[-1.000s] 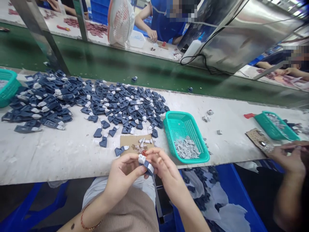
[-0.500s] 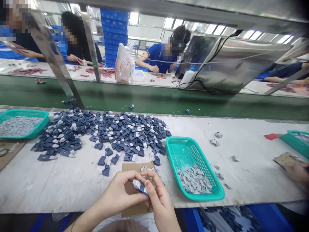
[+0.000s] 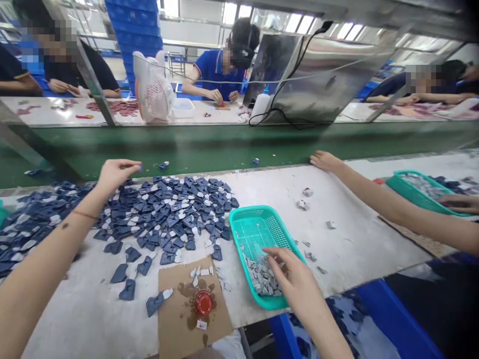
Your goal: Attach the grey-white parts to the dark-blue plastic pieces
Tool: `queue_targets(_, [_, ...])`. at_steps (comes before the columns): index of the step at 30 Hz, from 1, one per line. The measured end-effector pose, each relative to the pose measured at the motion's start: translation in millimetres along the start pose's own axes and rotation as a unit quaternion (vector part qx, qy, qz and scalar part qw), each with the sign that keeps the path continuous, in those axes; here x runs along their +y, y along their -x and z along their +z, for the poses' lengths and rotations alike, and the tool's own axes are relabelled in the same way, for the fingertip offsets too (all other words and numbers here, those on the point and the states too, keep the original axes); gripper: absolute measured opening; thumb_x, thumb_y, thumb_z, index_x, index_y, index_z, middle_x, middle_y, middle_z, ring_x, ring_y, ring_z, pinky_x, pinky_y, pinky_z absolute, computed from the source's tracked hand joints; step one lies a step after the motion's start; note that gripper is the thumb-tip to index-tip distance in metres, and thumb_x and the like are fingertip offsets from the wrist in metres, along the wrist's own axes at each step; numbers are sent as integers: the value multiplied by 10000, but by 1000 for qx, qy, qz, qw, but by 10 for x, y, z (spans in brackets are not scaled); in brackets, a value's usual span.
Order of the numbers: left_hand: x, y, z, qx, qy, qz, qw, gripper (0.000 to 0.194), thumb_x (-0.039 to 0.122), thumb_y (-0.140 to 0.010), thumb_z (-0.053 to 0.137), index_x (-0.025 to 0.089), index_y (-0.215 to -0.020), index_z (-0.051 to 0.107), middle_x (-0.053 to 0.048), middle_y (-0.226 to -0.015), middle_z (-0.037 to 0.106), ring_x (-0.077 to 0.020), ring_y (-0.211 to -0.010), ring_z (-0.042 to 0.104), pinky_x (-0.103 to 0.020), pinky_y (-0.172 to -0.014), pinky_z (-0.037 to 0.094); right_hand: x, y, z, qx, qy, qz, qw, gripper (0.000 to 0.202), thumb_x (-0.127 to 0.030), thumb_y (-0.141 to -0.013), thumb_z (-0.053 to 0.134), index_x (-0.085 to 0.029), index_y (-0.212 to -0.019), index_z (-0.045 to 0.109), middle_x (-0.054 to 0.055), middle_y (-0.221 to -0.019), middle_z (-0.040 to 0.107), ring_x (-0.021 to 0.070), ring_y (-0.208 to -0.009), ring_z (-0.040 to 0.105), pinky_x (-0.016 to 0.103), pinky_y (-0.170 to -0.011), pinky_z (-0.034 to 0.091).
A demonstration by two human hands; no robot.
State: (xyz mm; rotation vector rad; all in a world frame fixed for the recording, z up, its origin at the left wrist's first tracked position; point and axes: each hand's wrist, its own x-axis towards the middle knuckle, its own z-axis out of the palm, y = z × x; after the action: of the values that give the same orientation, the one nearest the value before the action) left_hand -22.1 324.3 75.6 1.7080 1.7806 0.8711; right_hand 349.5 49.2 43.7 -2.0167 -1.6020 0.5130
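My left hand (image 3: 117, 174) reaches over the far edge of the dark-blue fabric-like pieces (image 3: 175, 204) with white tabs, beside the green belt. Its fingers are pinched together, with a small bluish bit at the tips too unclear to name. My right hand (image 3: 294, 276) is over the near part of a teal basket (image 3: 275, 214), its fingers bent and apart above small grey pieces (image 3: 260, 274). Between my arms lies a brown cardboard (image 3: 172, 329) with wet stains, a red round cap (image 3: 203, 303) and several small white pieces. One blue piece (image 3: 154, 304) overlaps its left edge.
A co-worker's hand (image 3: 325, 160) reaches to the belt edge on the right; another hand (image 3: 460, 203) is at a second teal basket (image 3: 415, 187). The green belt (image 3: 217, 144) runs behind the table. A blue bin (image 3: 392, 319) stands below the front edge.
My hands, together over the cardboard around a blue-and-white piece, have parted: left to the far left, right into the basket. The view has turned right, and a co-worker's arm reaches in.
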Motion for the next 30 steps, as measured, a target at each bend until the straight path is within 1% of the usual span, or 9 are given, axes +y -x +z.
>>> queue_targets(4, [-219,-442,29,25,-107,-56,992,316,338,-891,600,107,-1102,640,-65,-1069,676,-252,-1000,630,-428,-887,506,176,-191,-3,-74,148,-37,985,199,-217,-873,502,-177,-959,677,105,-961,705,294,-953,630,435,-835,504])
queue_targets(7, [-347,-594,56,7,-172,-78,982,302,343,-904,586,131,-1118,615,-81,-1151,628,-254,-1025,619,-452,-871,519,183,-256,55,-123,206,-44,970,184,-159,-868,501,-156,-932,672,107,-932,697,291,-942,627,425,-824,507])
queue_targets(10, [-405,-676,87,-8,-215,-74,974,313,340,-905,586,135,-1140,606,-89,-1172,619,-252,-1036,613,-458,-880,514,212,-287,84,-134,233,-57,962,207,-104,-850,472,-152,-902,666,106,-892,690,281,-911,632,405,-796,507])
queue_targets(15, [-320,-765,236,-34,-225,7,974,318,348,-889,589,147,-1131,637,-98,-1162,662,-257,-1094,601,-417,-961,450,247,-380,71,-112,162,-91,976,255,-169,-858,473,-168,-1014,675,100,-876,689,244,-803,652,360,-703,512])
queue_targets(18, [-245,-829,389,-66,-209,46,975,343,347,-831,650,156,-1115,660,-103,-1160,686,-273,-1122,595,-340,-967,424,141,-465,88,-118,65,-87,987,275,-240,-901,450,-196,-1040,683,83,-869,667,202,-721,645,324,-639,513])
queue_targets(20, [-210,-869,478,-83,-199,46,975,327,334,-809,683,138,-1070,664,-113,-1128,691,-275,-1093,607,-374,-956,434,55,-520,121,-122,13,-78,989,252,-252,-902,458,-202,-983,691,75,-869,665,198,-737,647,319,-648,523])
queue_targets(25, [-115,-852,506,-93,-141,5,986,265,310,-896,603,135,-1095,624,-93,-1160,631,-237,-1051,610,-469,-911,491,0,-566,189,-105,29,-85,990,164,-190,-869,487,-185,-895,650,67,-862,679,201,-782,660,324,-702,538])
queue_targets(28, [-11,-682,385,-74,-58,-20,995,293,292,-893,609,135,-1141,606,-99,-1174,624,-238,-1036,618,-456,-882,518,29,-506,178,-98,88,-108,985,152,-168,-878,472,-196,-869,621,69,-869,681,216,-822,655,328,-703,521])
queue_targets(30, [75,-494,278,-61,19,-29,998,382,266,-898,603,77,-1227,556,-129,-1175,629,-223,-1001,639,-416,-869,528,38,-459,164,-93,126,-126,980,144,-166,-884,469,-203,-839,600,69,-861,679,225,-839,647,333,-707,511])
